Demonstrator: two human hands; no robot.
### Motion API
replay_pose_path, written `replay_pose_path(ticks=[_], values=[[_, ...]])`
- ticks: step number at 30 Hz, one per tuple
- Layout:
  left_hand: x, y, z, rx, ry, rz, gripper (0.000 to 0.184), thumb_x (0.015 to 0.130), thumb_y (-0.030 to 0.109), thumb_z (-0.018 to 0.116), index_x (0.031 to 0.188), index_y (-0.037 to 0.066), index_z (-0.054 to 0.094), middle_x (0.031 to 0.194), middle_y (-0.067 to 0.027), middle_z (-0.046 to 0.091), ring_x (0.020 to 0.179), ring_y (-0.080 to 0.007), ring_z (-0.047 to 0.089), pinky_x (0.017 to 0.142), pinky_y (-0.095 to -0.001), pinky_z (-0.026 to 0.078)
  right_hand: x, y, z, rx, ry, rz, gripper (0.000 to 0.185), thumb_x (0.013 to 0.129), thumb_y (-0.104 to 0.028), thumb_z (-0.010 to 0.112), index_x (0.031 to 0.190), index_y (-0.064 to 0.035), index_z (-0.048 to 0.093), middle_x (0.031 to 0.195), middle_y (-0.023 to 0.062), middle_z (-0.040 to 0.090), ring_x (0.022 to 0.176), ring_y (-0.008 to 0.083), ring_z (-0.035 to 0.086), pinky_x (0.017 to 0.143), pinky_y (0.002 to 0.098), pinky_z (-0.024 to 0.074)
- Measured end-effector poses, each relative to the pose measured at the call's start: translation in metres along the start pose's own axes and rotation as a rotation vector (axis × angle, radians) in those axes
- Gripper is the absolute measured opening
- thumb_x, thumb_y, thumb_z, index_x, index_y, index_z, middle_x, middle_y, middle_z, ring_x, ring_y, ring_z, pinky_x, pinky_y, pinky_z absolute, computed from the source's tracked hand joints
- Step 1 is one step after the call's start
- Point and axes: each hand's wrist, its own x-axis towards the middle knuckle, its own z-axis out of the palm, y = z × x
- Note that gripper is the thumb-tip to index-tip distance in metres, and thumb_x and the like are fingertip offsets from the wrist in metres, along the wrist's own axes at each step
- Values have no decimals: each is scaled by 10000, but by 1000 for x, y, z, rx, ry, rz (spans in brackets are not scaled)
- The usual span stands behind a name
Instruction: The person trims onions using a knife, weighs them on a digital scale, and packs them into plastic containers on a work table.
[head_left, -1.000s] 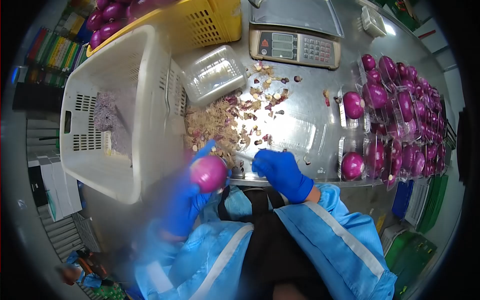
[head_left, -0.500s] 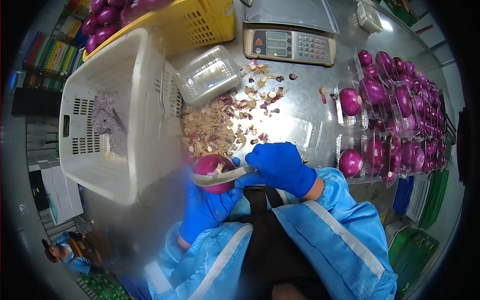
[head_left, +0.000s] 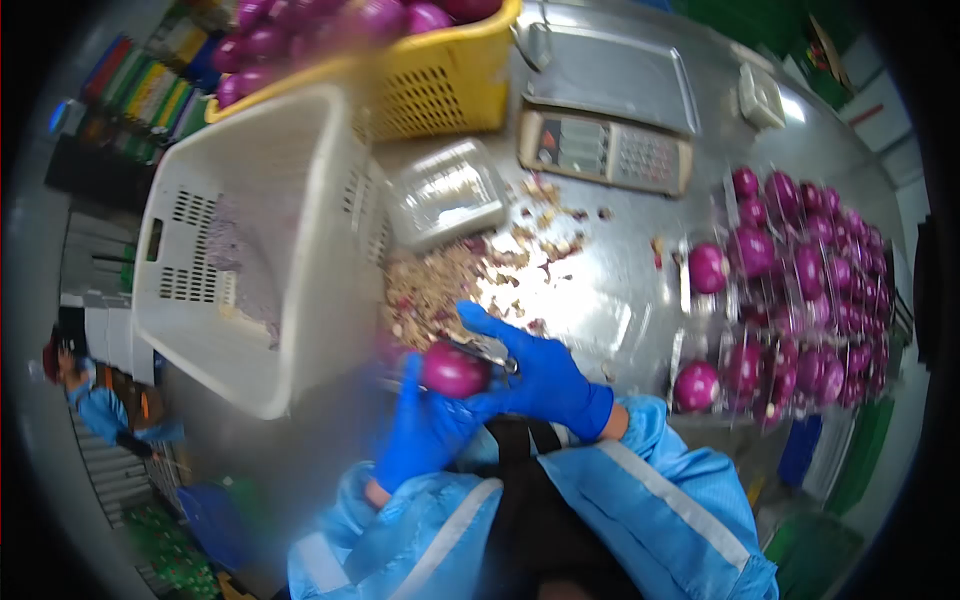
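Note:
Blue gloves cover both hands. My left hand (head_left: 425,430) is wrapped round a red onion (head_left: 456,370) near the table's front edge. Against the onion's upper right side lies a knife (head_left: 482,354), partly hidden, with my right hand (head_left: 545,380) closed on it. The index finger or thumb of my right hand stretches up and left over the blade. Just beyond the onion, root trimmings and skins (head_left: 435,285) lie in a pile on the metal table. A clear plastic tray (head_left: 448,195) rests behind that pile.
At the left stands a white crate (head_left: 290,300); behind it is a yellow crate (head_left: 440,85) of onions. A scale (head_left: 605,150) sits at the back. Packed onions (head_left: 755,250) in clear trays fill the right side. A person (head_left: 100,400) is at the far left.
The view has tilted, so the table sits lower in it. My right hand has come to the onion with the knife, whose blade now lies at the onion's upper side rather than across its middle.

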Motion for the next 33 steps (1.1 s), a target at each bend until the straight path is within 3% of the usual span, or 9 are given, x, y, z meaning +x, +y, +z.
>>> replay_pose_path(ticks=[8,11,13,16,20,22,25,29,33], values=[[-28,41,54,680,-141,-222,696,950,472,469,1419,-29,352,1373,-215,472,1265,-306,470,1067,-409,364,33,-11,-79,327,110,194,591,779,-126,711,1328,-20,520,1355,89,531,1147,177,554,995,325,439],[-69,90,74,1155,-70,240,732,829,483,649,1274,-79,504,1145,-226,625,1051,-268,623,970,-382,447,77,11,-161,13,573,145,618,783,-212,761,1332,-48,527,994,47,654,727,76,609,616,213,506],[-78,123,98,1321,314,525,664,773,457,712,1145,-81,597,1017,-189,671,870,-222,668,838,-358,516,113,27,-217,-147,822,-51,624,767,-249,784,1311,-61,544,1031,77,656,817,117,616,723,260,517],[-58,220,49,1432,457,794,326,895,118,586,1176,-46,601,1003,-100,674,846,-161,638,745,-269,490,148,49,-298,-541,965,-93,677,742,-332,798,1306,-57,541,1106,124,661,980,217,643,857,336,507],[-20,336,-44,1932,745,712,495,829,303,700,1192,-20,601,966,-131,687,831,-221,662,746,-319,509,183,81,-363,-583,971,156,804,682,-409,814,1347,-73,511,1179,156,642,1046,273,641,879,360,505],[6,361,-54,2353,1055,337,618,754,434,745,1146,-28,627,973,-203,682,865,-306,671,791,-379,514,187,88,-376,-633,965,218,804,681,-403,812,1349,-72,510,1194,160,636,1067,277,632,892,364,496],[37,390,-93,2475,998,-14,669,690,523,756,1078,-15,669,980,-258,664,901,-365,658,812,-420,509,192,106,-387,-719,924,292,805,690,-399,805,1358,-70,500,1205,168,629,1083,284,623,913,364,480],[72,407,-159,2390,1158,-330,462,748,410,709,967,3,709,952,-254,669,901,-364,658,797,-422,518,181,113,-381,-649,910,342,815,718,-381,795,1388,-60,461,1265,189,588,1093,305,615,934,372,462],[85,424,-217,2630,1187,-254,362,814,332,628,1014,38,699,986,-218,676,920,-326,664,791,-416,523,156,101,-355,-360,947,60,643,846,-212,707,1410,-68,433,1369,159,506,1007,179,621,645,249,498]])
